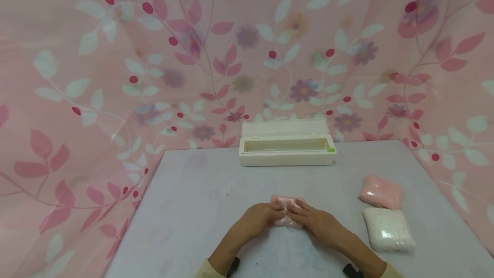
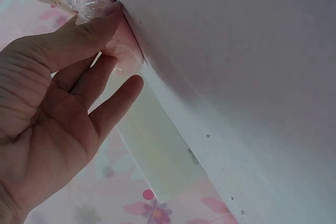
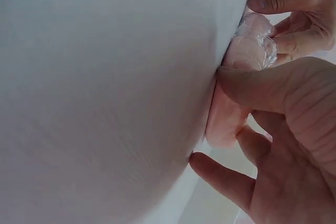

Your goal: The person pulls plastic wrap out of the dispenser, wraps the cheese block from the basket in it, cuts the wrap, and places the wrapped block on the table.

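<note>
A soft pink packet (image 1: 286, 221) in crinkled clear plastic film lies at the front middle of the table, between both hands. My left hand (image 1: 256, 220) grips its left side, thumb along the near edge and fingers over the top. From the other side my right hand (image 1: 320, 224) holds it the same way. In the left wrist view the thumb and fingers pinch the packet (image 2: 126, 45), the little finger standing off it. The right wrist view shows the film (image 3: 268, 51) bunched up between the hands; part of the packet is hidden behind the fingers.
At the back of the table (image 1: 200, 192) stands a long white box (image 1: 285, 159), its lid (image 1: 283, 128) raised and a green piece (image 1: 330, 149) at its right end. To the right lie another pink packet (image 1: 381, 191) and a white packet (image 1: 389, 230). A floral curtain hangs behind.
</note>
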The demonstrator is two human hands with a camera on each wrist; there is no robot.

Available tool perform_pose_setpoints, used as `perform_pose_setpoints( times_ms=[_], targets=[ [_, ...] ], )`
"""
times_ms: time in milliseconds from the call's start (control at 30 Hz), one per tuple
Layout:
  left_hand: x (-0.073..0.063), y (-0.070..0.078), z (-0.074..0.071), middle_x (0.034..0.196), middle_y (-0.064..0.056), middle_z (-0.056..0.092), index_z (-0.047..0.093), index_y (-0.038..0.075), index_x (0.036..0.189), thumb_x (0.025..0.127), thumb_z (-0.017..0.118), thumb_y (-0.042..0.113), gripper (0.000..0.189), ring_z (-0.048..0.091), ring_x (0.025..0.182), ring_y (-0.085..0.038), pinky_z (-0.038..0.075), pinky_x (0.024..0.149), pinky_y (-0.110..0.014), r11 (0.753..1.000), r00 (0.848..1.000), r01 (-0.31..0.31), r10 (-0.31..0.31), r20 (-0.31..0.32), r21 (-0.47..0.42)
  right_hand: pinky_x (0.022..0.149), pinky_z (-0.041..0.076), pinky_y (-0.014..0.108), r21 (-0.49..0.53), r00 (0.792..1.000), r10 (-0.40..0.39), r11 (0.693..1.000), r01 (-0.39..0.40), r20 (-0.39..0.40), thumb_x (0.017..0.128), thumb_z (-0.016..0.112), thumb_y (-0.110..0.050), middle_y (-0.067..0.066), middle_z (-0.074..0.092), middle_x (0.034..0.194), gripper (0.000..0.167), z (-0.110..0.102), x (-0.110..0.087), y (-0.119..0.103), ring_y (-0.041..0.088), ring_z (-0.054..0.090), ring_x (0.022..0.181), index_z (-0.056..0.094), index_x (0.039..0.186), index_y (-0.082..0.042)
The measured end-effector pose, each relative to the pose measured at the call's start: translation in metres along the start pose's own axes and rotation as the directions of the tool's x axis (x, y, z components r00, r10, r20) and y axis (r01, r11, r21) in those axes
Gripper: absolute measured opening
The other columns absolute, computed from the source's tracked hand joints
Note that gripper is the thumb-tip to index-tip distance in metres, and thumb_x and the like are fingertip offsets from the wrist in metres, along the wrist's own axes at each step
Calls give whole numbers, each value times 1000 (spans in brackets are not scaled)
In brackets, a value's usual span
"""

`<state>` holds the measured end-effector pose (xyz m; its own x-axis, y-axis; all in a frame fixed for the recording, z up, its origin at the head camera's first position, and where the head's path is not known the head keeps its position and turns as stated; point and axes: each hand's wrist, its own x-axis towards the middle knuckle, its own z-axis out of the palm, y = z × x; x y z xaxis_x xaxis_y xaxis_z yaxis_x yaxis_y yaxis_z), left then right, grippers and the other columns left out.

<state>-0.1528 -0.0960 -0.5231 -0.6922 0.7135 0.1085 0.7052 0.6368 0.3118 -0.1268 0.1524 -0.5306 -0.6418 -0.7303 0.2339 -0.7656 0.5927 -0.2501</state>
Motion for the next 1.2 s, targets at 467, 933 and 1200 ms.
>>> perform_pose_setpoints(
  times_ms=[467,933,1200],
  targets=[
    [-7,-7,-4,125,2,64,64,12,125,94,60,-3,35,56,119,-8,42,100,-25,977,996,-46,28,-89,-209,93,48,48,317,980,198,931,-179,-28,98,61,-17,0,61,134,35,-12,1,7,24,57,122,62,133,-21],
    [-1,1,-11,111,-1,64,61,12,120,103,55,23,22,63,81,-6,53,64,-24,717,944,297,-321,80,-631,54,53,37,680,808,567,531,-506,158,101,55,-32,8,67,103,30,-12,8,5,19,64,78,63,115,-6],
    [3,3,-2,107,-2,65,65,9,115,99,59,19,20,57,80,-8,49,66,-27,806,913,373,-408,25,-460,52,51,34,603,751,639,537,-591,167,100,59,-25,6,68,93,25,-5,9,3,18,62,68,64,113,-5]
  ],
)
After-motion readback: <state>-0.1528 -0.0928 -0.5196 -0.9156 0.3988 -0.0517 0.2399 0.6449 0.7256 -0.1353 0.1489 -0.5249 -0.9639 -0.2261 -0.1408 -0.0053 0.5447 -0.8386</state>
